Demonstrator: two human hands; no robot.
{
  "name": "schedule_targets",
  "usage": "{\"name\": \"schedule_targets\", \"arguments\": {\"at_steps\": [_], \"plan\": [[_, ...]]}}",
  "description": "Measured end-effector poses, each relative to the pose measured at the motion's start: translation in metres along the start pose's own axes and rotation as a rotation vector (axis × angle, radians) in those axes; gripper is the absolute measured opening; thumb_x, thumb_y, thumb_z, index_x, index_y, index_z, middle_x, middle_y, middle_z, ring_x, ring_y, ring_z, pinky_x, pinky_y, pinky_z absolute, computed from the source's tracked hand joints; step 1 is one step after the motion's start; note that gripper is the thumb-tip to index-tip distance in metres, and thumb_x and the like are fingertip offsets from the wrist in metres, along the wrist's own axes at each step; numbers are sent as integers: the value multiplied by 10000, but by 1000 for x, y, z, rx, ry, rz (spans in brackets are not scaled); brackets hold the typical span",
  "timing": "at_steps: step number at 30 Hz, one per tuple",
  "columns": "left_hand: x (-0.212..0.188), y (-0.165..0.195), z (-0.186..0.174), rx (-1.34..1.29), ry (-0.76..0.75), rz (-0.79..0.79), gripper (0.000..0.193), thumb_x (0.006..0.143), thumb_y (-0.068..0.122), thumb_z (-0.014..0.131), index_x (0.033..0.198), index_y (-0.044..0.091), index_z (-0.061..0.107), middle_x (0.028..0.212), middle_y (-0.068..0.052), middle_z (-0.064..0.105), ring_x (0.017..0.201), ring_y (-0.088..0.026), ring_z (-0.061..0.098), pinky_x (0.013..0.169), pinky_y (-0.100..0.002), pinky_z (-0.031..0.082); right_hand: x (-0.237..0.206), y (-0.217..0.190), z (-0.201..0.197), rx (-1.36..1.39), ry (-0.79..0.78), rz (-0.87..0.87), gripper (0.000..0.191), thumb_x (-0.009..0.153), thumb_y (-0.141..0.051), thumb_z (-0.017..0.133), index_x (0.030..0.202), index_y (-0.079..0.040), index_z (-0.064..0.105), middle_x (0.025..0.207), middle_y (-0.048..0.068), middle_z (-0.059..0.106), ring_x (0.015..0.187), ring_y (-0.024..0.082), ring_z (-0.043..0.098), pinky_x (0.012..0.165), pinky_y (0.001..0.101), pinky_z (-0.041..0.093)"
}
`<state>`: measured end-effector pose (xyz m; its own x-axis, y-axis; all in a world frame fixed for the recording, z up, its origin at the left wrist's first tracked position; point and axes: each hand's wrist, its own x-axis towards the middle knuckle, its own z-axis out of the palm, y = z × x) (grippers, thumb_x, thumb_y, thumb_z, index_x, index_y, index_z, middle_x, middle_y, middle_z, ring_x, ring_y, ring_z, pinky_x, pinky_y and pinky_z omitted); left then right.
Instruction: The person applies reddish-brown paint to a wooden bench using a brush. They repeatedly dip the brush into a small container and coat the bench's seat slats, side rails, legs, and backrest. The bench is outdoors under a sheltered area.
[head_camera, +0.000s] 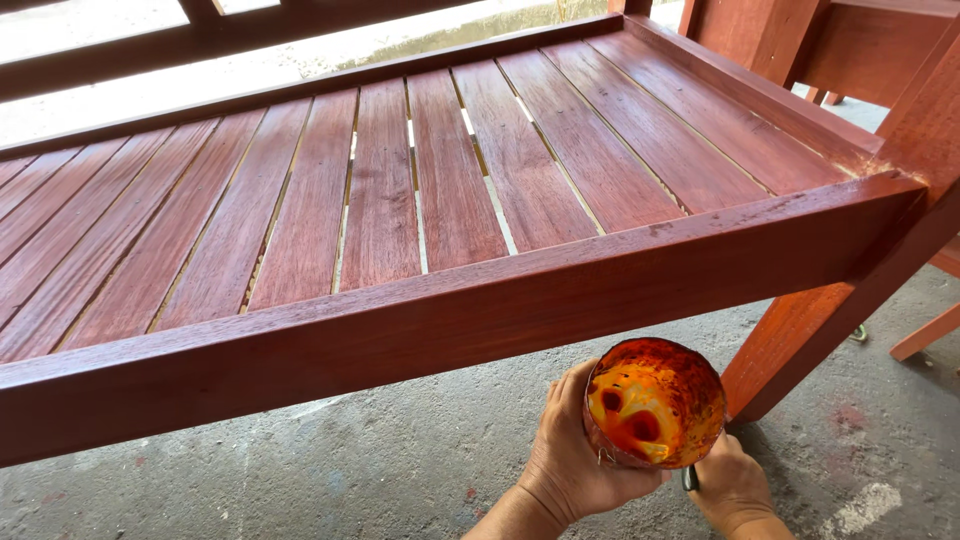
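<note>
Low in the frame, right of centre, our left hand (568, 455) is wrapped around a round can (655, 402) smeared inside with orange-red stain, its mouth tilted toward us. Our right hand (733, 482), just beside it at lower right, is clenched on a dark handle (690, 478), mostly hidden. Above them runs the front rail of a red-stained slatted wooden bench (480, 300), over a concrete floor (400, 470).

Daylight, bright, from upper left. Ground beyond the desk (430, 190) is overexposed, nearly white. Soft sheen on the slats and front rail; no hard glare. Floor (300, 480) under the rail sits in even shade. Focus is sharp throughout, no motion blur. Straight rails bow slightly toward frame edges.
</note>
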<state>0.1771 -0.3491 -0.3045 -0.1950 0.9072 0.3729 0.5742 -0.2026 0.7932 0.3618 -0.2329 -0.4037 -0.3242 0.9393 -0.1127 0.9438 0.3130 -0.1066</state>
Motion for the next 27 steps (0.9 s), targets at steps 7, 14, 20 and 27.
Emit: {"name": "schedule_targets", "arguments": {"at_steps": [7,14,20,27], "plan": [[-2,12,-8,-45,-13,-49,1070,591,432,912,1484,76,441,1367,-129,537,1329,-298,533,1113,-447,486,5,3,-4,22,24,31,409,814,-267,770,1170,-118,632,1131,155,592,983,303,719,907,399,619],[5,35,-23,-55,68,79,1021,557,369,923,1437,62,507,1319,-117,595,1266,-301,584,1100,-442,497,1,19,-60,6,456,-193,702,653,-221,790,1293,-21,580,1047,92,618,944,284,669,816,410,605],[9,62,-21,-170,102,148,997,568,335,921,1435,57,513,1322,-107,624,1253,-289,609,1092,-425,510,-21,13,-146,-398,582,-311,332,725,-195,695,1048,-115,694,1060,49,607,1006,245,592,798,389,570],[17,89,-22,-254,112,197,1000,570,305,942,1439,46,520,1344,-124,649,1276,-302,617,1100,-423,507,-42,16,-181,-336,816,-467,376,662,-135,667,1028,-66,716,1030,86,647,941,281,603,785,404,539]]}}
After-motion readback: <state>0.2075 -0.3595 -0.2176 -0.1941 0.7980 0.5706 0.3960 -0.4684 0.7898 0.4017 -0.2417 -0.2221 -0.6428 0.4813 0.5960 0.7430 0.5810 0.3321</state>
